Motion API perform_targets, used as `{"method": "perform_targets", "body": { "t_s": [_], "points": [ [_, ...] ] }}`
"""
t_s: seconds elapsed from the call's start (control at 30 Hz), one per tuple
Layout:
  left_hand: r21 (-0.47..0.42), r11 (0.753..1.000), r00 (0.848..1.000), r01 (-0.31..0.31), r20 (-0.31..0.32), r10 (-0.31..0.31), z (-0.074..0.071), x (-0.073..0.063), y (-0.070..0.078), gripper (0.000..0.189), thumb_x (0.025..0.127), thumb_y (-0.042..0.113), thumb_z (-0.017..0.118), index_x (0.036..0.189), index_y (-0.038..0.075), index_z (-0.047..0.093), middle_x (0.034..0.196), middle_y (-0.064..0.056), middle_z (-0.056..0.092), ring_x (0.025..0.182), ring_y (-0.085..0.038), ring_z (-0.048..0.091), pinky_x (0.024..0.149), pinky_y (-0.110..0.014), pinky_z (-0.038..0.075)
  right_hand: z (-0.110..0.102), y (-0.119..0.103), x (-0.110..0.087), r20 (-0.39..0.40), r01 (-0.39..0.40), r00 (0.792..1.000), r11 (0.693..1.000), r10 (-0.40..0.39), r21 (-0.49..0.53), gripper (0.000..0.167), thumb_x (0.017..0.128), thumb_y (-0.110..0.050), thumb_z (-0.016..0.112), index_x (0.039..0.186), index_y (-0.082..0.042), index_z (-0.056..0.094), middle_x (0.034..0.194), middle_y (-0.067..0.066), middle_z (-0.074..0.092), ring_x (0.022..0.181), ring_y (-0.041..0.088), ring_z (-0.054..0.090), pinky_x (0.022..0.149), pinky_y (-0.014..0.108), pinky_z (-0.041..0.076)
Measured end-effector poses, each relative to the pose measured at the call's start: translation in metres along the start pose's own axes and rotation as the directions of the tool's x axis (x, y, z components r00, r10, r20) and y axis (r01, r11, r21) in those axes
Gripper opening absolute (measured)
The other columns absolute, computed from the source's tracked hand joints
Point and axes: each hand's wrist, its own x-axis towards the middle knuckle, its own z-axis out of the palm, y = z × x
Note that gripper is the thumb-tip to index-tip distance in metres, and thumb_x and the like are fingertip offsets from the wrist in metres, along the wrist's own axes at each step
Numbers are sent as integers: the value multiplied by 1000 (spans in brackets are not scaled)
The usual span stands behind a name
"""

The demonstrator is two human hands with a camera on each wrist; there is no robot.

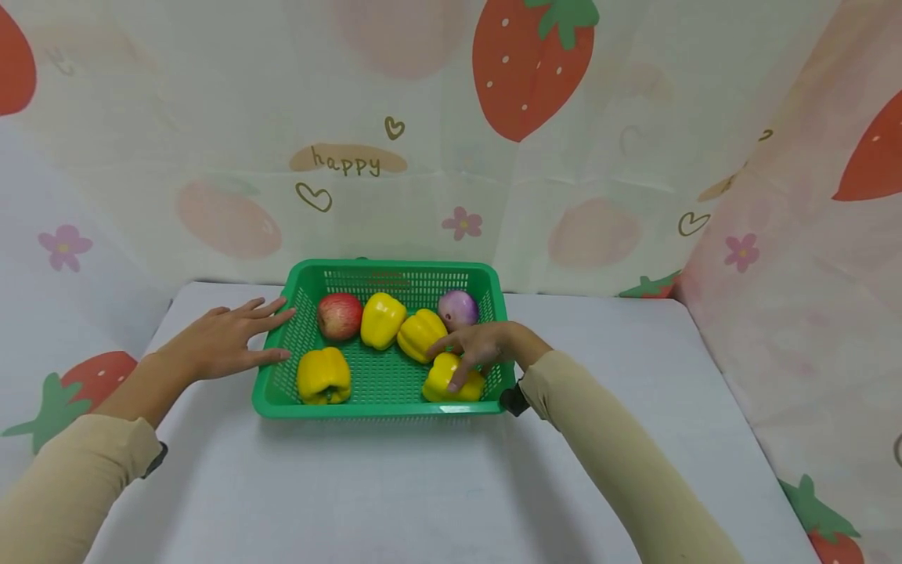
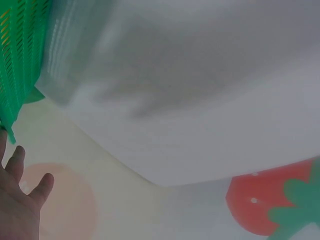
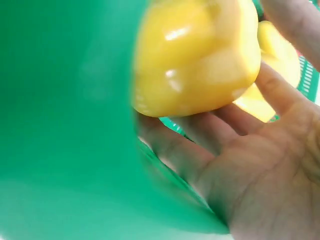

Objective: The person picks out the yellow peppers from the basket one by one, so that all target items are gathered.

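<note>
A green plastic basket holds several yellow bell peppers, a red apple and a round purple vegetable. My right hand reaches over the basket's right side and holds the front-right yellow bell pepper. In the right wrist view, that pepper sits between the thumb and the fingers, close against the green wall. My left hand is at the left rim with its fingers spread. The left wrist view catches its fingers beside the basket's edge.
Other yellow bell peppers lie at the front left, back middle and centre right of the basket. A white-covered table carries the basket. Strawberry-printed cloth hangs behind and along the sides.
</note>
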Motion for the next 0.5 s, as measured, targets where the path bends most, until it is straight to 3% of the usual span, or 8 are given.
{"method": "perform_targets", "body": {
  "t_s": [0.17, 0.3, 0.5],
  "points": [
    [-6, 1000, 1000, 0, -2, 0, 0, 0, 0, 76, 95, 56, 56, 152, 10, 40, 158, -17, 33, 142, -46, 33, 106, -70, 32, -3, -7, 0, 24, -60, 998, 998, 61, -26, 73, 84, -18, 80, 149, -25, 47, 150, 8, 31, 131, 28, 35, 107, 45, 45],
    [-6, 1000, 1000, -2, -3, 2, 1, 0, -1, 76, 95, 57, 55, 152, 10, 40, 159, -17, 33, 142, -46, 33, 106, -70, 32, -3, -10, 1, 43, -99, 994, 995, 98, 17, 68, 87, -12, 76, 148, -25, 48, 150, 10, 32, 132, 29, 37, 105, 49, 46],
    [-6, 1000, 1000, -3, -7, 3, 1, 0, -1, 76, 95, 58, 55, 152, 10, 40, 159, -17, 33, 142, -46, 33, 105, -69, 33, 0, -13, 5, 39, -112, 993, 993, 110, 37, 62, 91, -7, 71, 147, -25, 50, 151, 13, 32, 132, 34, 40, 100, 54, 49]
  ]
}}
